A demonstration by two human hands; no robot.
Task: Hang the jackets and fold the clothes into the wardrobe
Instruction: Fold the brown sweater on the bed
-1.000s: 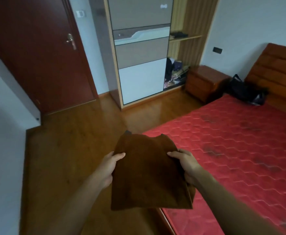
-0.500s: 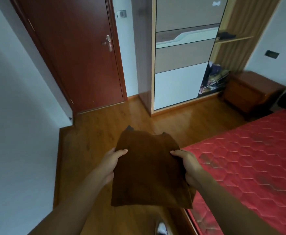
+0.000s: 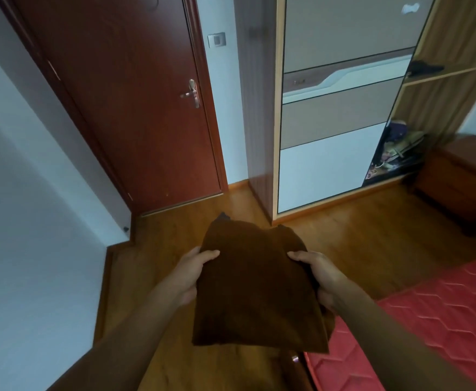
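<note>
Okay, carry step: the folded brown garment (image 3: 259,289) is held flat, well short of the wardrobe (image 3: 338,108). The left hand (image 3: 194,272) and right hand (image 3: 321,275) are each clamped on a side edge, thumbs on top. Best to keep it level so the folds hold and head for the wardrobe's open side. The cloth looks soft, matte and thick; the wardrobe panels are smooth and hard.

one left hand (image 3: 191,273), one right hand (image 3: 320,275), one folded brown garment (image 3: 259,292), one door (image 3: 132,108), one wardrobe (image 3: 338,165), one bed (image 3: 442,320), one nightstand (image 3: 462,187).
</note>
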